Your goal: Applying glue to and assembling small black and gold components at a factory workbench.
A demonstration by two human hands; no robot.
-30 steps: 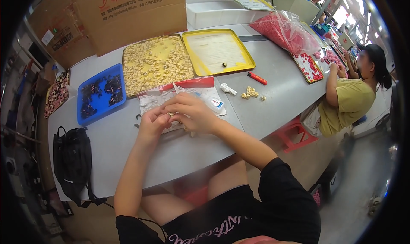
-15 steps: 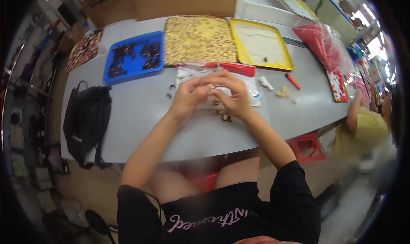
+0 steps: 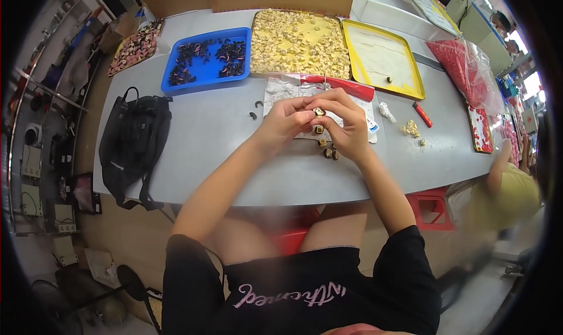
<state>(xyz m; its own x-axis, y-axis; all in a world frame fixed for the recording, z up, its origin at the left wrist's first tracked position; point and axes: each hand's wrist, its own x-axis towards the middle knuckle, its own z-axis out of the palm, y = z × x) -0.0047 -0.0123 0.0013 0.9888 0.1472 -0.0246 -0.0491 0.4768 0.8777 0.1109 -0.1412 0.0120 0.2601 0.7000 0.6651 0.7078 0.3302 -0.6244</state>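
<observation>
Cream and black show on the small piece (image 3: pixel 318 112) I am watching through the head camera, held up between the two hands over the table (image 3: pixel 234 179). I see the left hand (image 3: pixel 284 122) pinched on it with thumb and finger, while the right hand (image 3: pixel 347 125) closes its fingertips on it from the other side, so the hands meet there. Just below the right hand's thumb I make out a short row of dark-and-cream bits (image 3: pixel 327 153). Beneath and beyond both hands lies a white sheet (image 3: pixel 281 90) with a red band along its far side.

Left of the left hand I find two dark curved scraps (image 3: pixel 253 115), then a black bag (image 3: pixel 138 141); farther beyond that hand is a blue tray (image 3: pixel 203 65) holding dark pieces. Straight beyond the hands I see a yellow tray (image 3: pixel 297 36) covered with cream pieces. Right of the right hand I have a crumpled white tissue (image 3: pixel 387 112), a red tube (image 3: pixel 422 115) and a little cream pile (image 3: pixel 410 128).
</observation>
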